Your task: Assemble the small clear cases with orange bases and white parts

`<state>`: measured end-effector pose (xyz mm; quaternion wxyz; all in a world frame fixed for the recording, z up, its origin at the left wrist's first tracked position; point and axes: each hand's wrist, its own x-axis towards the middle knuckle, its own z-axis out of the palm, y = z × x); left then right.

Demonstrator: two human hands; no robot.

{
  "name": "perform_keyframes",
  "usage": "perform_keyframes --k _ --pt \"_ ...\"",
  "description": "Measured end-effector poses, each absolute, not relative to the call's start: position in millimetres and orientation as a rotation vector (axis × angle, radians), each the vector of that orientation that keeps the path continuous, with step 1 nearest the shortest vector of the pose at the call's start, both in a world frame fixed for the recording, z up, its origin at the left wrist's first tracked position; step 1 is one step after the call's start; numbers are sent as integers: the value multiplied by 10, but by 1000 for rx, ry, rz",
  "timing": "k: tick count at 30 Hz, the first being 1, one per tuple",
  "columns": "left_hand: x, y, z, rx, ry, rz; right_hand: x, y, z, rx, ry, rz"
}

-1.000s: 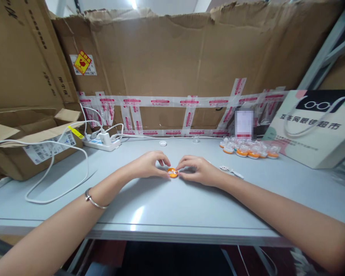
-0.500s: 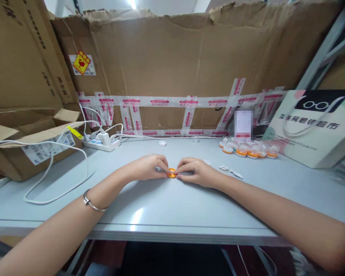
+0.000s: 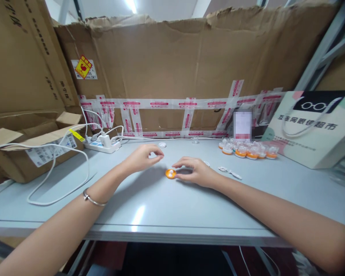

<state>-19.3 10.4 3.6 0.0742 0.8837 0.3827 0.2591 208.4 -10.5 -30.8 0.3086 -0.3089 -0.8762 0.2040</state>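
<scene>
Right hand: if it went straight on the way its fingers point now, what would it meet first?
Likely the small round orange case, just off the fingertips of the right hand. The thumb tip may already touch its rim; depth is unclear from this one view.

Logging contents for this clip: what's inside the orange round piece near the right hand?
Inside the orange round piece, beside the right hand, small white parts are visible. They cover some of its floor, so anything beneath them can't be seen.
</scene>
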Motion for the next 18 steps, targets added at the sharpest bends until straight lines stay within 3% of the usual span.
perform_keyframes --k 10,18 --pt "57 1031 -267 2588 1409 603 2046 -103 -349 -982 -2345 521" --pt "108 1016 -159 2319 1304 629 2068 -125 -320 -999 -2377 575"
